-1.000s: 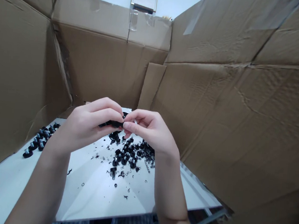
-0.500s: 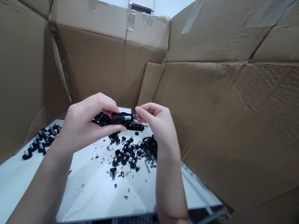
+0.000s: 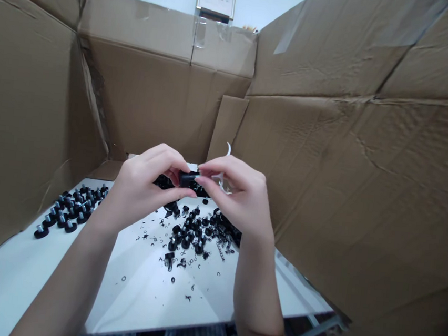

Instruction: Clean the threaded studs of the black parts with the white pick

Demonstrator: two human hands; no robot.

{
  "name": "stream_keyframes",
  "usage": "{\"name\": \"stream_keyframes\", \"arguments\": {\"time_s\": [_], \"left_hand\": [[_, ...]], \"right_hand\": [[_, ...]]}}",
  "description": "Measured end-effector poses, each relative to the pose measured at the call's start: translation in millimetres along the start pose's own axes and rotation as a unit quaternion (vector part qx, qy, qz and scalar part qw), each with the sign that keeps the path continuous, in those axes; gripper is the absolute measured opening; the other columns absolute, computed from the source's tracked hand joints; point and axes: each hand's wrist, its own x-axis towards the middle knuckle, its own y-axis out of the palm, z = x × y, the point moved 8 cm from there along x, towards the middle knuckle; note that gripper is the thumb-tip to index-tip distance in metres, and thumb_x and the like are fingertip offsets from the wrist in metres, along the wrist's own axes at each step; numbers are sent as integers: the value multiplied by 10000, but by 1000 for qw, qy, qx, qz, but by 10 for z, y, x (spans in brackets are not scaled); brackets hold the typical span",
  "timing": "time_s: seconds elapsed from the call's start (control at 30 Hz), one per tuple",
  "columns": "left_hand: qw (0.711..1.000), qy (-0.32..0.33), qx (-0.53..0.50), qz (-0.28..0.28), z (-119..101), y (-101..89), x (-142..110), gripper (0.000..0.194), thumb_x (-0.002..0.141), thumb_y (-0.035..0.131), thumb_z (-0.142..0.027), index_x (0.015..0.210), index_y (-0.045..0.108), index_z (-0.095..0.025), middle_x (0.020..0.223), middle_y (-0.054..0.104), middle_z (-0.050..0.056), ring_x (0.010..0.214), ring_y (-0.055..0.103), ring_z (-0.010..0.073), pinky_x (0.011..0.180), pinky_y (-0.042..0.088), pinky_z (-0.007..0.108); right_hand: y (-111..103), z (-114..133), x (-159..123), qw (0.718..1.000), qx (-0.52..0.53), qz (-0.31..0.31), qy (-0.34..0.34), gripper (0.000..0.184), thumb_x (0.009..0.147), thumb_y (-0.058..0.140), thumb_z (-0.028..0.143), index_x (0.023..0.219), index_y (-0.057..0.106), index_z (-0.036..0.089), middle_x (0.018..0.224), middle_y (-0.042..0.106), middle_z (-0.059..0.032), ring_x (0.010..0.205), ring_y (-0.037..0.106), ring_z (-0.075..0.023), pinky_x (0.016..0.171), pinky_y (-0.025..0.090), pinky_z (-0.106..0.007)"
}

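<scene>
Between the thumb and fingers of my left hand [image 3: 158,175] is a black-headed bolt [image 3: 185,179], its head towards the palm and its metal stud pointing right. The thumb and forefinger of my right hand [image 3: 232,187] are pinched together at the stud's end. A thin white curved tool [image 3: 229,149] sticks up behind the right hand, and more white shows inside its curled fingers; its kind is unclear. Below the hands lies a cluster of black-headed bolts [image 3: 186,240] among black shavings [image 3: 221,236] on the white table [image 3: 148,298].
Several rows of black-headed bolts [image 3: 70,225] stand stud-up at the table's left. A dark heap, partly covered by my hands, lies at the back. Tall cardboard walls [image 3: 163,99] enclose the back and both sides. A metal table frame [image 3: 317,330] shows at lower right.
The right hand drew away from the bolt, then came back to its stud. The white curved tool now shows more clearly behind the right hand. The left hand keeps hold of the bolt.
</scene>
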Motion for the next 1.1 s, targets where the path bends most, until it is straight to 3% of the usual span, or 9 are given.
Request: {"name": "stream_keyframes", "arguments": {"time_s": [0.27,0.5,0.83,1.0,1.1], "left_hand": [[990,89,106,-39,-173,-44,4,147,800,737,-231,861,609,-191,893,635,10,709,626,98,640,529,216],[979,100,148,-97,-230,-85,-37,170,783,744,-178,891,616,-209,896,665,1,748,642,108,617,523,206],[986,32,95,-134,-239,-88,-38,154,790,739,-174,881,618,-204,868,644,-13,743,630,97,643,549,214],[984,-108,-26,-138,-22,-93,-68,236,715,804,-216,867,623,-232,865,627,-25,759,634,112,694,567,252],[968,-165,-115,-148,100,-83,-88,289,673,834,-247,857,611,-234,823,618,-29,692,620,106,617,555,236]], "right_hand": [[32,151,-43,994,-91,-27,-56,147,858,596,88,797,663,203,861,718,-7,785,672,-111,705,565,-253],[66,285,-73,980,-143,-93,-104,183,884,527,55,810,615,196,841,689,-21,776,644,-114,693,559,-257],[103,190,-51,979,-122,-110,-116,195,887,491,33,806,560,197,836,641,-27,760,601,-117,663,537,-267],[100,188,-70,981,-90,-132,-107,156,902,519,96,855,557,239,914,669,-35,829,641,-149,719,576,-323],[67,99,-65,990,-13,-125,-63,148,872,610,170,995,580,247,1028,658,-53,872,657,-164,770,602,-352]]}}
